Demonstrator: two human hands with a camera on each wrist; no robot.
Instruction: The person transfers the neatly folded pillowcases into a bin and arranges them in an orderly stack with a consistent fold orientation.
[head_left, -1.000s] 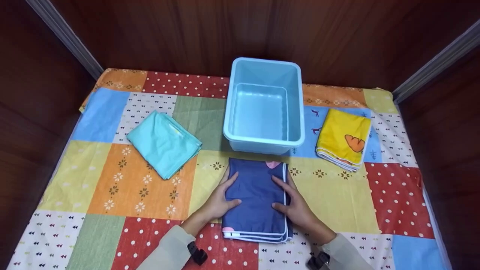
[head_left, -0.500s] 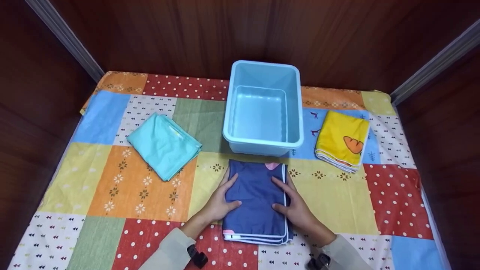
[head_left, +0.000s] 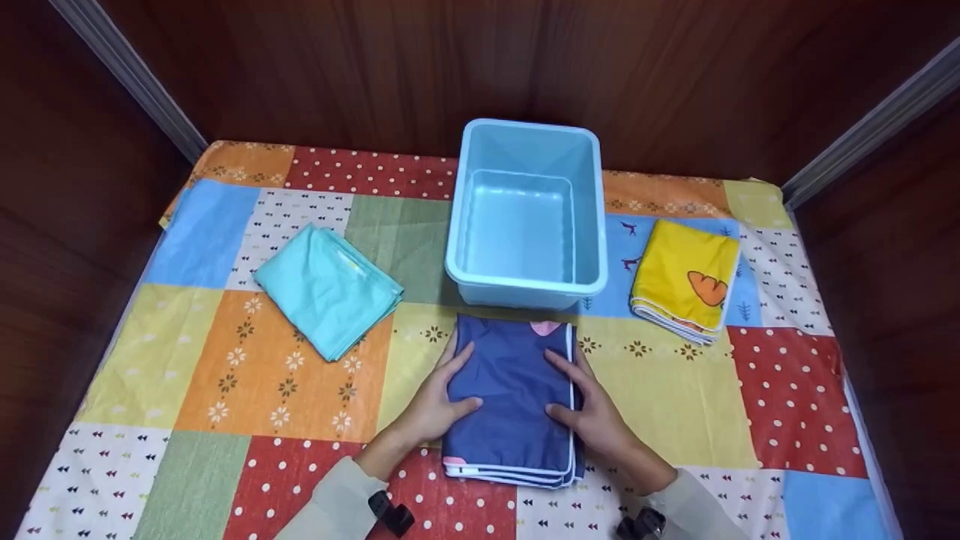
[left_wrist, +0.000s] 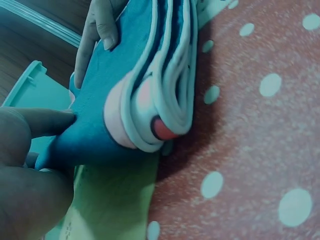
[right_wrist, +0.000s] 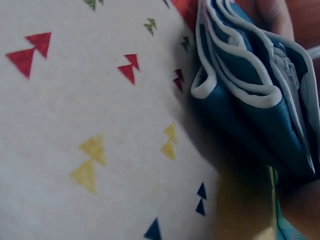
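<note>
In the head view, a folded navy cloth cover (head_left: 514, 390) with white piping and pink patches is held between both hands, in front of the light-blue bin. My left hand (head_left: 437, 397) grips its left side, thumb and index finger on top, other fingers hidden. On the opposite side my right hand (head_left: 596, 416) grips it the same way. The left wrist view shows the stacked layers of the cover (left_wrist: 140, 100) from the side, above the red dotted cloth. A zipper (right_wrist: 287, 67) shows among the folds in the right wrist view.
Behind the cover stands a light-blue plastic bin (head_left: 529, 289), with nothing inside. A folded turquoise cloth (head_left: 326, 289) lies to the left, a folded yellow cloth (head_left: 679, 274) with a carrot print to the right. Patchwork cloth (head_left: 285, 405) covers the surface; dark wood panels (head_left: 375, 67) enclose it.
Both hands keep their hold on the navy cover, which has shifted only very slightly forward and left over the last half second. The bin and the other two cloths stay put.
</note>
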